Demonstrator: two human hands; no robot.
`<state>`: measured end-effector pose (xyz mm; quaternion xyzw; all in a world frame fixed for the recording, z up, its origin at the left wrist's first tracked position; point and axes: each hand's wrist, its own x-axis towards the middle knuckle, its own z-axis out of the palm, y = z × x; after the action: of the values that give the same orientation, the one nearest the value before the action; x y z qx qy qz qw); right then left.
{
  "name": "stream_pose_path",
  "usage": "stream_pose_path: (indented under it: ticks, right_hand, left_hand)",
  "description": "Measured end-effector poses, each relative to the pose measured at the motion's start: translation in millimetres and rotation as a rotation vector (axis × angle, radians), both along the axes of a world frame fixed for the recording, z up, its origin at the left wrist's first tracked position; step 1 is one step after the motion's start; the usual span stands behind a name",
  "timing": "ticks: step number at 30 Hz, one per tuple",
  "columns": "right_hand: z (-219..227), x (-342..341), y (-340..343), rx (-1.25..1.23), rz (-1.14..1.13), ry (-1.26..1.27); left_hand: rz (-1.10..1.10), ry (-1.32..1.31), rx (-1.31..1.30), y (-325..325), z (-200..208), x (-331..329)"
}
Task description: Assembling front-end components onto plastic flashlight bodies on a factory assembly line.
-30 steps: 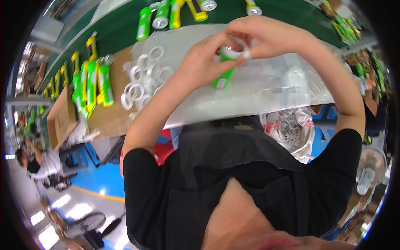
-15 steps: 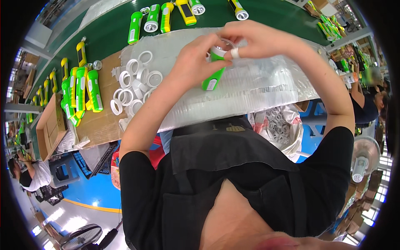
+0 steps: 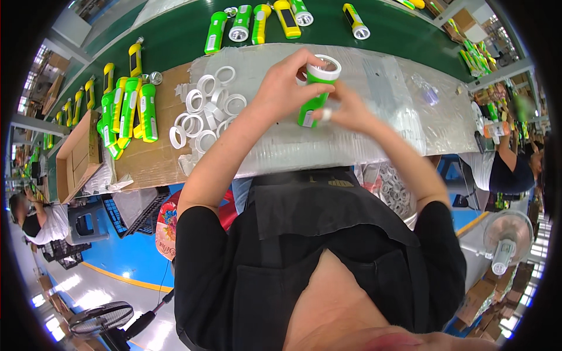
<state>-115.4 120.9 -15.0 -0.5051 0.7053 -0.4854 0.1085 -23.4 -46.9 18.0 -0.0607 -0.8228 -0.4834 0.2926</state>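
Grasping the green flashlight (image 3: 309,106), long axis head-up, my left hand (image 3: 287,83) has my half-open right hand (image 3: 349,110) opposite, nearer its tail (image 3: 306,121).

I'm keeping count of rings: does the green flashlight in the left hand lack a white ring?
No, a white ring sits around the top of the green flashlight.

No wording reads clearly. From the view's centre, a pale label (image 3: 307,119) marks the held torch (image 3: 310,105), toward 1 o'clock. Similar labels mark the far torch (image 3: 216,26) toward 11 and the pile torch (image 3: 147,102) toward 10. Pale script (image 3: 166,248) stands on the red bag (image 3: 168,219) toward 8; a yellowish print (image 3: 339,182) marks the apron (image 3: 333,216) toward 3.
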Motion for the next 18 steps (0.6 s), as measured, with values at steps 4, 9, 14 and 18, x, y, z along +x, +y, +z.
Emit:
stream_pose_path:
  ticks: [4, 9, 14, 18]
  right_hand:
    - [-37.8, 51.2, -38.6, -0.100, -0.230, -0.437]
    - [-9.1, 58.6, -14.8, -0.040, 0.340, -0.742]
    - [36.0, 34.9, -37.4, 0.217, 1.143, -0.994]
    - [40.7, 7.4, -77.5, 0.170, 1.056, -1.256]
  left_hand:
    - [-0.065, -0.041, 0.305, 2.6, 0.4, 1.3]
    - [-0.405, 0.016, 0.597, 11.1, 25.3, 24.5]
    - [-0.519, 0.105, 0.401, -9.1, 59.2, 45.8]
    - [-0.357, 0.058, 0.460, -50.8, 50.5, 19.5]
